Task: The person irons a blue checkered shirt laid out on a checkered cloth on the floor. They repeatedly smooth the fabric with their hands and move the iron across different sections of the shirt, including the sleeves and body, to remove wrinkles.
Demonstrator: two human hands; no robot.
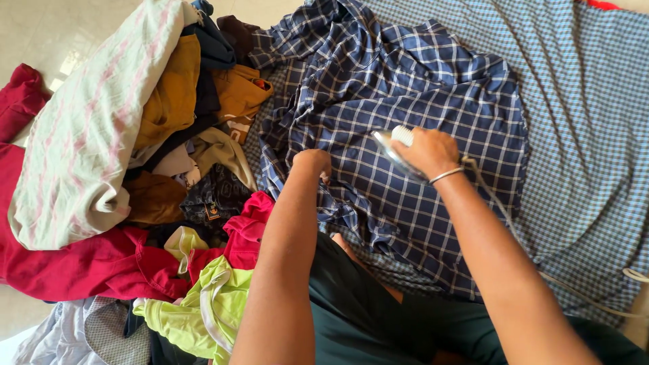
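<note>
A dark blue shirt with white checks [405, 88] lies crumpled on a blue checked cloth [581, 101]. My right hand [426, 152] grips the white handle of a metal clothes iron [394, 143], which rests on the shirt. A thin bangle circles that wrist. A pale cord [514, 230] trails from the iron toward the lower right. My left hand [312, 164] presses down on the shirt fabric just left of the iron, fingers curled into the cloth.
A heap of clothes fills the left: a white cloth with pink stripes [81, 142], mustard garments [169, 94], red fabric [74, 263], a pink piece [247, 226], a lime green garment [203, 304]. My knees in dark green shorts [365, 311] are at the bottom. Pale floor [61, 34] shows top left.
</note>
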